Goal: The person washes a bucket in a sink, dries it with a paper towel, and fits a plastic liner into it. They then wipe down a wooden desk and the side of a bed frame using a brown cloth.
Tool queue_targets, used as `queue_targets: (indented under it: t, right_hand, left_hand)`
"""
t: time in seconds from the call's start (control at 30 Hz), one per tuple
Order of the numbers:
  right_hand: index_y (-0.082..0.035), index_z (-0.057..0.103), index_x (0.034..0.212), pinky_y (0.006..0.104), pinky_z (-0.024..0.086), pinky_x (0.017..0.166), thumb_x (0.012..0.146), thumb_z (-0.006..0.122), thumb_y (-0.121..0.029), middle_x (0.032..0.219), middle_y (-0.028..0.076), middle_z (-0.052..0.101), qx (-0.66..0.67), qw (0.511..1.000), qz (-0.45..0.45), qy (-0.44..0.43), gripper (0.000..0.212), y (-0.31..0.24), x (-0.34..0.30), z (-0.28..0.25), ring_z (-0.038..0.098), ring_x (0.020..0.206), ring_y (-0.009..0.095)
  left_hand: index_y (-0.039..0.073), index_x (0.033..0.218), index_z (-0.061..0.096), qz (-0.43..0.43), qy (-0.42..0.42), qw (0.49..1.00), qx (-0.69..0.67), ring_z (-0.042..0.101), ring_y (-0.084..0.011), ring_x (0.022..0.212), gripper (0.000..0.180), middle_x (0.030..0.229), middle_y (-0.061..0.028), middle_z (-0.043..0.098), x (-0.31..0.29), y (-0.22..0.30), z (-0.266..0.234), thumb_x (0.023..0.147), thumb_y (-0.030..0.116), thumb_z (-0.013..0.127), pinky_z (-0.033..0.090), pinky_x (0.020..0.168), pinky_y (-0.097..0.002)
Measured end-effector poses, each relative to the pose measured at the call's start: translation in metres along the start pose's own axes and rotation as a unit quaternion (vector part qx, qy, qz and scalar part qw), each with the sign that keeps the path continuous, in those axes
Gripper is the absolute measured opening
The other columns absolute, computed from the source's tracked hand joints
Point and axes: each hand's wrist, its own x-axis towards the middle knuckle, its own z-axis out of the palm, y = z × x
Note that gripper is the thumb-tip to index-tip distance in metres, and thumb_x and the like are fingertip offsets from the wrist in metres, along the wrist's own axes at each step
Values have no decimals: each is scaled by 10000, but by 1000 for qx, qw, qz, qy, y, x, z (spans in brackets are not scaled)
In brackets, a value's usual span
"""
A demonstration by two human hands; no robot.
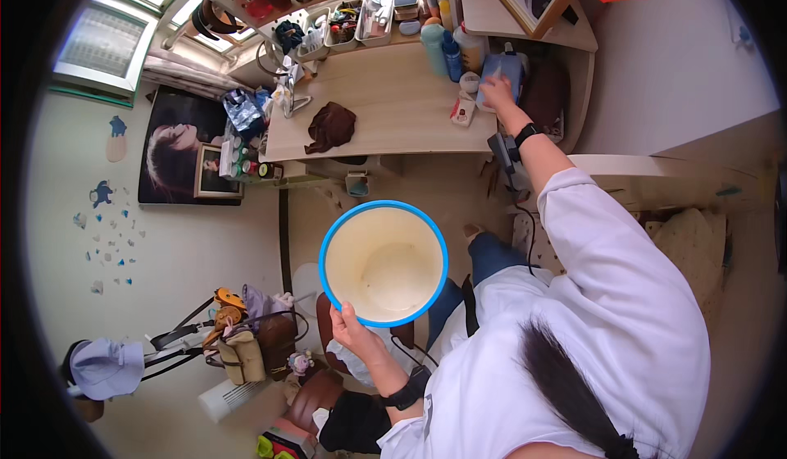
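L hand [354, 328] grips rim of round cream plastic bin w/ blue rim [384, 264]; R hand [497, 92] lies spread on blue pack [502, 72] at desk [393, 106]. Looks like pickup step; needs closing round it.

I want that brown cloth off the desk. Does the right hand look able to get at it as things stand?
Probably yes. The right hand rests on a blue pack at the desk's right end, while the brown cloth lies alone on bare desktop to its left, with nothing between them. The left hand holds the bucket.
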Motion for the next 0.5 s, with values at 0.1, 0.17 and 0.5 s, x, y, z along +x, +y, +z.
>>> queue_targets:
  t: [0.1, 0.17, 0.5]
  right_hand:
    - [-41, 587, 1185, 407, 561, 689, 845, 606, -156, 1048, 82, 599, 76, 987, 134, -54, 359, 1, 58, -19, 607, 991, 258]
    - [-3, 600, 1187, 355, 552, 697, 870, 590, -146, 1027, 80, 634, 104, 988, 114, -6, 348, 4, 81, -45, 626, 919, 218]
    - [13, 649, 1201, 269, 520, 860, 987, 499, -85, 1121, 77, 670, 230, 944, -208, -113, 279, -164, -41, -70, 627, 923, 113]
  left_hand:
    - [-47, 1125, 608, -14, 0, 1000, -20, 612, -146, 911, 274, 1032, -86, 663, 14, 2, 30, 929, 142, 569, 474, 843, -291]
    - [-50, 1139, 606, -18, -10, 999, -25, 613, -144, 916, 281, 1024, -83, 663, 21, 2, 46, 928, 132, 570, 474, 848, -290]
    - [-49, 677, 502, 11, -2, 1000, -8, 586, -172, 987, 269, 1266, -190, 582, 76, -8, 53, 888, 78, 609, 452, 837, -295]
